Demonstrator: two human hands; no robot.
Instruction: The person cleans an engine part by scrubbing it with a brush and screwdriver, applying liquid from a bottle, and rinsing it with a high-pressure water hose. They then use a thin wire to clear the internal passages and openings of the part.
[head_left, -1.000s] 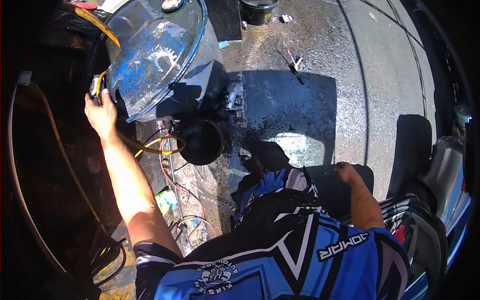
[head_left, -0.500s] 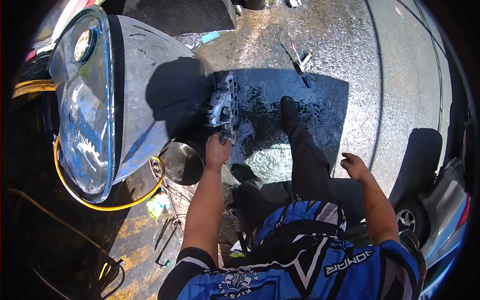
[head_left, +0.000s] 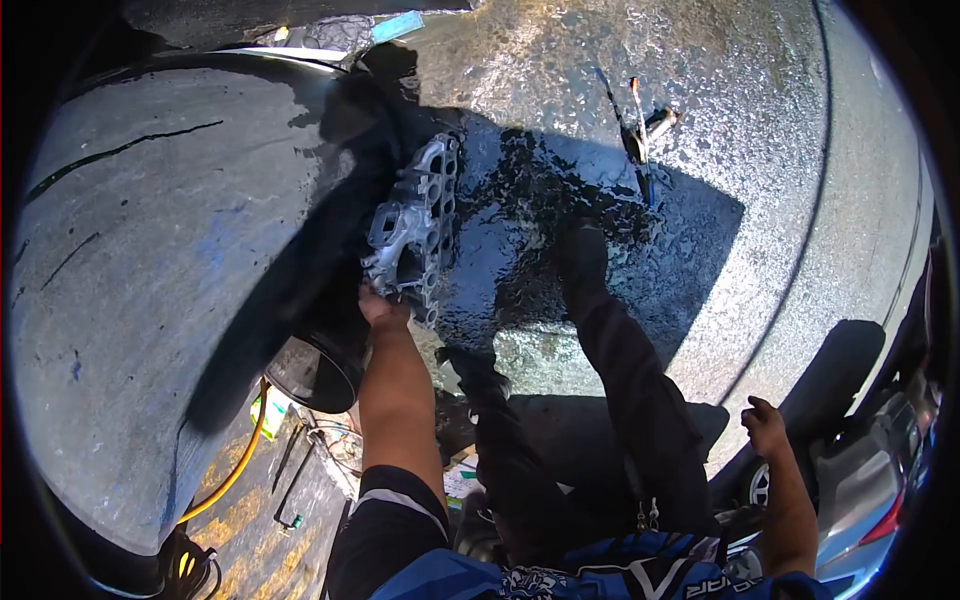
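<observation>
My left hand (head_left: 382, 306) grips the lower end of a silver cast-metal intake manifold (head_left: 405, 226), its fingers partly hidden behind the metal. The manifold is tilted, with a row of round ports along its right side and a squarish opening on the left. Wet, shaded pavement (head_left: 475, 270) lies under and beside it. Off to the right, away from the manifold, my right hand (head_left: 766, 427) hangs in the air with nothing in it. Its fingers are loosely bent and the index finger stands apart.
A large grey drum (head_left: 150, 230) fills the left side. Below it are a dark round container (head_left: 315, 375) and a yellow hose (head_left: 240, 460). Slim tools (head_left: 640, 140) lie on the wet ground ahead. A parked car (head_left: 870, 470) stands at the lower right.
My view has shifted, so the drum and manifold look larger. My left hand keeps its grip on the manifold's lower end. My right hand appears lower and farther right.
</observation>
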